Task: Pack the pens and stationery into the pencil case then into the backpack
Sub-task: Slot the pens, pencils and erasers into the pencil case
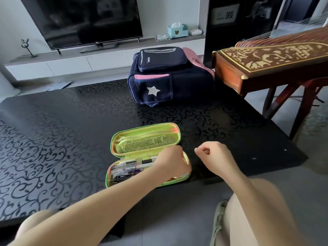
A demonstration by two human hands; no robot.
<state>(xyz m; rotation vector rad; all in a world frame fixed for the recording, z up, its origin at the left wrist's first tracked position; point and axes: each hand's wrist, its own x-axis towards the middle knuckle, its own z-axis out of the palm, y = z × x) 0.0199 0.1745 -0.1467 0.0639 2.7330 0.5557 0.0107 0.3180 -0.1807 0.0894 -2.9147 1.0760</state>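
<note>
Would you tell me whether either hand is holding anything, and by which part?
The right hand is curled on nothing. The left hand lies over the open pencil case; its fingers are hidden, so a hold cannot be told.

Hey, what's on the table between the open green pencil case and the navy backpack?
Nothing. In the head view, only a bare stretch of the black patterned table lies between the pencil case and the backpack.
</note>
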